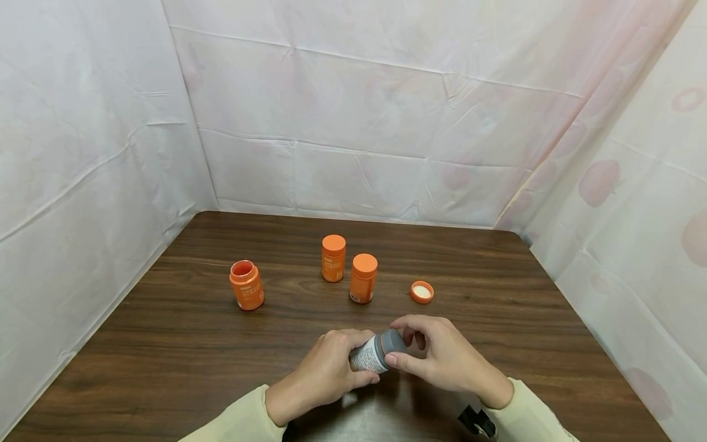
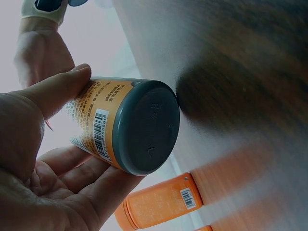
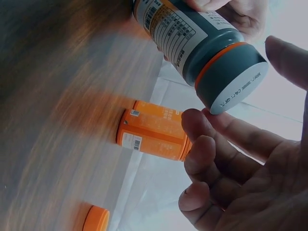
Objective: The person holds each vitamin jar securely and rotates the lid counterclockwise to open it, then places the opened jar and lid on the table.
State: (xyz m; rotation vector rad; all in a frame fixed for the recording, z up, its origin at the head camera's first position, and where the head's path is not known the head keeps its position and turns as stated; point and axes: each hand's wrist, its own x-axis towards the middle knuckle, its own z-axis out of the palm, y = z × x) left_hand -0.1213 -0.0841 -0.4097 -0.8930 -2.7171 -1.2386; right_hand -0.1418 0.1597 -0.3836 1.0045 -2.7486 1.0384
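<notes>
A grey bottle (image 1: 369, 356) with a white and orange printed label lies tilted above the table, its grey cap (image 1: 394, 341) toward the right. My left hand (image 1: 327, 367) grips the bottle's body, thumb on one side and fingers on the other; the bottle's dark base faces the left wrist view. Around the cap my right hand (image 1: 442, 355) is spread, fingers loosely bent. In the right wrist view an index fingertip (image 3: 208, 114) is at the cap's edge, while the thumb (image 3: 287, 60) appears slightly apart from it. An orange ring (image 3: 217, 57) shows beneath the cap.
An uncapped orange bottle (image 1: 247, 286) stands at the left of the wooden table (image 1: 182, 344). Two capped orange bottles, one farther back (image 1: 334, 259) and one nearer (image 1: 363, 279), stand mid-table. An orange lid (image 1: 422, 292) lies with its white inside up. Pale curtains (image 1: 353, 110) surround the table.
</notes>
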